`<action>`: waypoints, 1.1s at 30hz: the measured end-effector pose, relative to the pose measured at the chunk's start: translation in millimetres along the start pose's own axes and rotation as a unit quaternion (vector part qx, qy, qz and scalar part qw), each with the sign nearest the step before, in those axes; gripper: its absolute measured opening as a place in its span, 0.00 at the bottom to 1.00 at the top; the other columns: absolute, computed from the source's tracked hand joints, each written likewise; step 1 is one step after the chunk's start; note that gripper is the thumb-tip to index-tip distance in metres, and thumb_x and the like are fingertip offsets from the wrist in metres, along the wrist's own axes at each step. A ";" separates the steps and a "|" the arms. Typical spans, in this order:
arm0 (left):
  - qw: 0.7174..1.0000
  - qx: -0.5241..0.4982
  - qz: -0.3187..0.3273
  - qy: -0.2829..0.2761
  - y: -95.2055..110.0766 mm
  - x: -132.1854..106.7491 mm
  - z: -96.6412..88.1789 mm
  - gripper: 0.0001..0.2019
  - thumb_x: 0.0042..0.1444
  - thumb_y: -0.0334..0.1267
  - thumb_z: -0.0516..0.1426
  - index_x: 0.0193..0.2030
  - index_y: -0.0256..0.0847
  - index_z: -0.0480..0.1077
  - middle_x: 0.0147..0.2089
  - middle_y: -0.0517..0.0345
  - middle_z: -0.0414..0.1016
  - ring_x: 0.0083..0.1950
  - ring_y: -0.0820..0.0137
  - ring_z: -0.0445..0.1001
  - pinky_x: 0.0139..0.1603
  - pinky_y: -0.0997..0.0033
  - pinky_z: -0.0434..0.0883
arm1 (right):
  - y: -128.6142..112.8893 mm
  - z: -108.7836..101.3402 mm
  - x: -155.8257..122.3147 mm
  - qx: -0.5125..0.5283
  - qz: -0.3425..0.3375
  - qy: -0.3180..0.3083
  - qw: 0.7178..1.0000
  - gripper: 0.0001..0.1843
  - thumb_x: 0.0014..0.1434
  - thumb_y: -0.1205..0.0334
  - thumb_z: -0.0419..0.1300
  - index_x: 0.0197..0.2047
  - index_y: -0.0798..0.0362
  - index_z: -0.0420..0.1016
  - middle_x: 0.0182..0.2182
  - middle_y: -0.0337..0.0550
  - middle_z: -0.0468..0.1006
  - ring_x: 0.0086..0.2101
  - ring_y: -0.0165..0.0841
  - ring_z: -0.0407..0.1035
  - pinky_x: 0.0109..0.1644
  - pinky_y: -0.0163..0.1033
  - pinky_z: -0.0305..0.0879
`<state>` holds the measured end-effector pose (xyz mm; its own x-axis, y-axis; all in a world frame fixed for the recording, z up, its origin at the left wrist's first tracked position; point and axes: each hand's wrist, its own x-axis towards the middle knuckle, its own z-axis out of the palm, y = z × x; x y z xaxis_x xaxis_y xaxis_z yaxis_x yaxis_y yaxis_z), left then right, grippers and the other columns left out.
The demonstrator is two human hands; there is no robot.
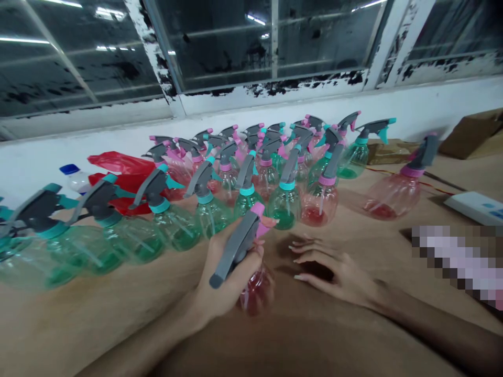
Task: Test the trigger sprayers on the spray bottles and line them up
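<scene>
Pink bottle point(257, 293) at lower centre is clamped in the left hand point(223, 283); right hand point(341, 275) rests, fingers apart. A careless swing may topple green bottles point(212, 214).

Translucent pink spray bottle point(257, 293), grey trigger head, stands on the table point(118, 314), gripped by left hand point(226, 293)

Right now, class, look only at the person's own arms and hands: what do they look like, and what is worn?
The left forearm and right forearm are bare: no sleeves, gloves, watch or bracelet show. The left hand and right hand wear no visible rings. The right hand's fingers end in long, pale nails.
</scene>
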<state>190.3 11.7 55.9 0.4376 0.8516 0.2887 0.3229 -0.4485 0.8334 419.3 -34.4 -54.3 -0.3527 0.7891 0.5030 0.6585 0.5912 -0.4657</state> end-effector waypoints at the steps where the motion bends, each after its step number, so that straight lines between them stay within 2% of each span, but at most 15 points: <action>1: 1.000 0.001 0.011 0.006 -0.8 -0.1 1.3 0.03 0.50 0.35 0.54 0.32 0.47 0.68 0.23 0.64 0.65 0.24 0.69 0.66 0.26 0.68 0.69 | 0.7 1.0 -0.2 -0.013 0.006 -0.010 1.000 0.14 0.59 0.57 0.59 0.48 0.50 0.70 0.50 0.46 0.75 0.53 0.38 0.66 0.58 0.54 0.61; 4: 0.998 0.021 0.061 -0.010 0.5 -1.1 2.7 0.08 0.52 0.35 0.52 0.37 0.48 0.70 0.23 0.64 0.65 0.23 0.69 0.65 0.26 0.68 0.69 | 3.1 3.6 -0.7 -0.037 0.020 -0.049 0.998 0.22 0.59 0.54 0.58 0.55 0.49 0.66 0.56 0.48 0.69 0.57 0.40 0.61 0.58 0.55 0.61; 7: 0.995 0.047 0.087 -0.020 1.5 -2.4 2.0 0.11 0.53 0.35 0.52 0.41 0.48 0.71 0.27 0.61 0.67 0.26 0.69 0.67 0.29 0.68 0.70 | 4.5 4.5 -0.8 -0.051 0.039 -0.080 0.995 0.26 0.60 0.51 0.57 0.59 0.49 0.63 0.59 0.49 0.65 0.59 0.40 0.58 0.59 0.54 0.60; 10: 0.996 0.049 0.070 -0.024 -1.3 -3.3 2.6 0.10 0.54 0.36 0.53 0.41 0.47 0.72 0.27 0.61 0.68 0.25 0.69 0.67 0.27 0.68 0.70 | 4.2 3.9 -0.4 -0.060 0.050 -0.085 0.993 0.26 0.60 0.50 0.56 0.60 0.50 0.63 0.59 0.48 0.66 0.59 0.40 0.57 0.61 0.53 0.59; 14: 0.997 0.043 0.063 -0.012 -2.2 -2.9 4.5 0.05 0.53 0.37 0.54 0.31 0.46 0.71 0.27 0.62 0.69 0.23 0.71 0.67 0.26 0.70 0.69 | 2.3 2.2 0.3 -0.050 0.055 -0.080 0.994 0.25 0.60 0.51 0.56 0.59 0.49 0.64 0.59 0.47 0.66 0.59 0.40 0.58 0.60 0.53 0.59; 16: 0.997 0.044 0.064 -0.011 0.4 -2.0 4.4 0.04 0.52 0.37 0.54 0.30 0.46 0.70 0.27 0.61 0.70 0.23 0.71 0.67 0.25 0.70 0.69 | 1.8 1.7 0.6 -0.047 0.057 -0.076 0.994 0.25 0.60 0.51 0.56 0.59 0.49 0.65 0.58 0.47 0.67 0.59 0.40 0.59 0.60 0.52 0.60; 24: 0.998 0.039 0.044 -0.030 3.6 -2.2 2.7 0.10 0.52 0.37 0.53 0.41 0.48 0.71 0.28 0.61 0.70 0.25 0.68 0.66 0.27 0.68 0.68 | 1.0 0.9 1.3 -0.043 0.061 -0.077 0.994 0.25 0.60 0.51 0.56 0.59 0.49 0.65 0.58 0.47 0.67 0.59 0.40 0.58 0.60 0.52 0.59; 28: 0.998 0.048 0.036 -0.028 2.6 -2.4 3.3 0.09 0.52 0.38 0.53 0.39 0.48 0.72 0.29 0.60 0.70 0.26 0.68 0.68 0.29 0.67 0.69 | 1.9 1.4 0.8 -0.033 0.057 -0.071 0.995 0.25 0.60 0.51 0.56 0.59 0.49 0.64 0.58 0.47 0.67 0.59 0.40 0.58 0.60 0.52 0.60; 33: 0.997 0.057 0.057 -0.016 5.2 -0.7 3.4 0.08 0.52 0.38 0.52 0.34 0.47 0.73 0.26 0.61 0.69 0.23 0.69 0.67 0.25 0.69 0.68 | 2.6 1.8 0.7 -0.038 0.054 -0.074 0.995 0.25 0.60 0.51 0.56 0.59 0.49 0.65 0.59 0.47 0.67 0.59 0.40 0.58 0.60 0.53 0.59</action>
<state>194.5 7.9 58.4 0.5022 0.7852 0.3623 0.3624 -0.5715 0.7362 419.5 -32.0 -56.4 -0.3679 0.8667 0.3370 0.7444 0.4917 -0.4519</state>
